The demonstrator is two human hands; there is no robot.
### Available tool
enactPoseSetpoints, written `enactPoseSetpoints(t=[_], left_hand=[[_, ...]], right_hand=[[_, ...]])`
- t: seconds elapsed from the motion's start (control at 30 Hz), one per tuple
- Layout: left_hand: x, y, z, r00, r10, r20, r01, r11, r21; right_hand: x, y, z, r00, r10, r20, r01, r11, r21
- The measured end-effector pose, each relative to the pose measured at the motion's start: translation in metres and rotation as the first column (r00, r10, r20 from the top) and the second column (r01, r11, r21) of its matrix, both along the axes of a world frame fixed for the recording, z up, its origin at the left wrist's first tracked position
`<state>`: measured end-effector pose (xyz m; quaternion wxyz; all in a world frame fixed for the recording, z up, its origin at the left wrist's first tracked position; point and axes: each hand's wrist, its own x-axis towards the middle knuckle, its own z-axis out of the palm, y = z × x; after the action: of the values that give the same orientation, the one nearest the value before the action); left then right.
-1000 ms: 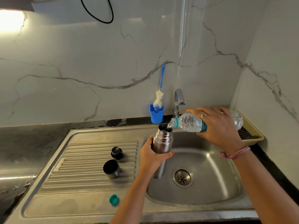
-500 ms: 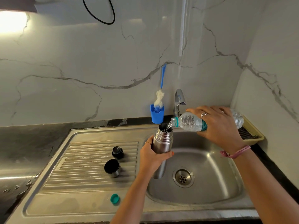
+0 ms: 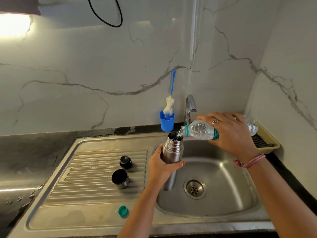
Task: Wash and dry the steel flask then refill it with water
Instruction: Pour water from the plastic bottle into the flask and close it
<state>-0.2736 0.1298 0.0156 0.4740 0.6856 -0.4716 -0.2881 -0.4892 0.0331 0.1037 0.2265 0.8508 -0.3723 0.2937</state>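
My left hand (image 3: 160, 166) grips the steel flask (image 3: 172, 149) around its middle and holds it upright over the left edge of the sink basin (image 3: 223, 179). The flask's mouth is open. My right hand (image 3: 231, 134) holds a clear plastic water bottle (image 3: 199, 129) tipped on its side, its neck at the flask's rim. A thin stream of water runs from the bottle into the flask. The flask's black stopper (image 3: 125, 162) and steel cup lid (image 3: 120, 178) rest on the ribbed drainboard (image 3: 96, 170). The bottle's teal cap (image 3: 123, 210) lies near the front edge.
A tap (image 3: 190, 107) stands behind the basin, just left of the bottle. A blue holder (image 3: 166, 121) with a bottle brush (image 3: 169, 102) sits against the marble wall. A yellow tray (image 3: 267, 140) is at the right corner. Dark countertop (image 3: 30, 155) extends left.
Both hands hold almost the same pose across the frames. Water keeps pouring from the bottle into the flask.
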Motion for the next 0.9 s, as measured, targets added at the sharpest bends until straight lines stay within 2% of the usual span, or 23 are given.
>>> enactPoseSetpoints(t=[0.9], left_hand=[[0.000,-0.011,-0.010,1.000,0.021,-0.003,-0.021,0.999,0.031]], right_hand=[[-0.002,-0.010,0.003,0.999,-0.035,-0.041,0.033,0.999,-0.043]])
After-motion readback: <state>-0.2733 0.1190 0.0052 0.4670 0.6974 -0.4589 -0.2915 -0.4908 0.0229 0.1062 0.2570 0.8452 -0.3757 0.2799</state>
